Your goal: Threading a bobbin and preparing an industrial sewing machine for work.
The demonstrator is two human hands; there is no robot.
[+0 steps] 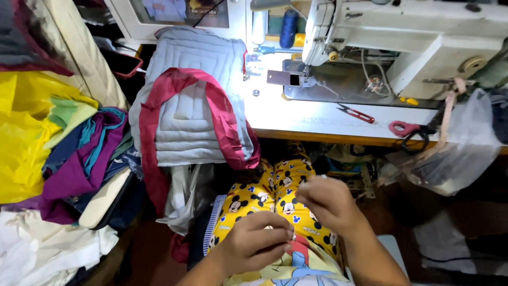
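While both hands pinched something tiny over my lap, left hand (253, 241) and right hand (324, 204) had fingertips closed on it; couldn't identify it. Judged it light, easily dropped. Beyond, quilted pad (193, 100) looked soft, floppy; sewing machine (402, 42) farthest.

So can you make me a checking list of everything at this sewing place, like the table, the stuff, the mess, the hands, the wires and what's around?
Surface: white table with a wooden front edge, brightly lit.
Job's things: yellow cartoon-print fabric on the lap.
Clutter: grey quilted pad with red trim draped over the table's left end; red thread snips; red-handled scissors; clear plastic bag.
Grippers: left hand and right hand pinch something too small to tell, above the fabric.
Cables: thin wires under the sewing machine.
Surroundings: pile of coloured cloth at left; blue thread spool behind.
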